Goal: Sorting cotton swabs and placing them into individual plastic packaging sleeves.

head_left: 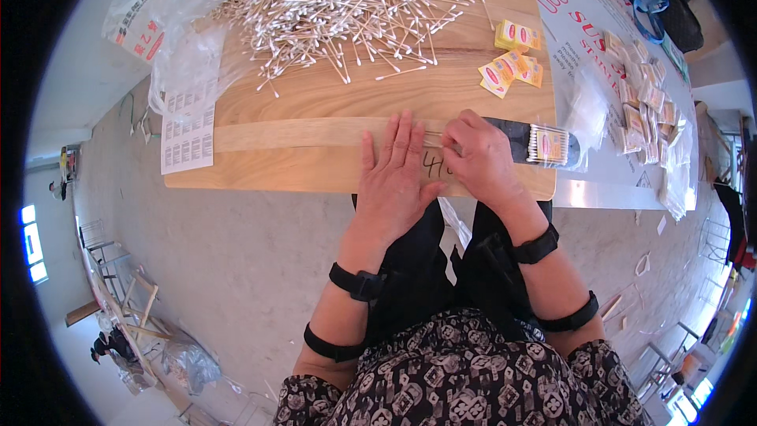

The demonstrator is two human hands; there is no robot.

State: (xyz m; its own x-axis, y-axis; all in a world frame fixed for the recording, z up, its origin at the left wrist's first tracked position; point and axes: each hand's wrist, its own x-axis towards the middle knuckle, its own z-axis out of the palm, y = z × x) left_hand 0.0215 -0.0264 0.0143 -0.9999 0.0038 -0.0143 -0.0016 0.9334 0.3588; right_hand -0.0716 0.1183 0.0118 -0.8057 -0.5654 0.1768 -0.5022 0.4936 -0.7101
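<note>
My left hand (393, 170) lies flat near the front edge of the wooden board (292, 162), its fingers stretched out. Beside it, my right hand (482, 154) is closed in a pinch on cotton swabs (432, 136), whose thin sticks show between the two hands. How many it holds is hidden by the fingers. To its right, a clear packet of cotton swabs with a yellow card (547, 144) rests on a dark strip (516, 134). A big loose pile of cotton swabs (339, 12) covers the far part of the board.
Yellow printed cards (511, 67) lie at the board's far right. On the silvery sheet (576, 87) beyond are many filled packets (650, 110) and clear empty bags (587, 106). A printed paper sheet (189, 138) and clear plastic (173, 63) lie at left.
</note>
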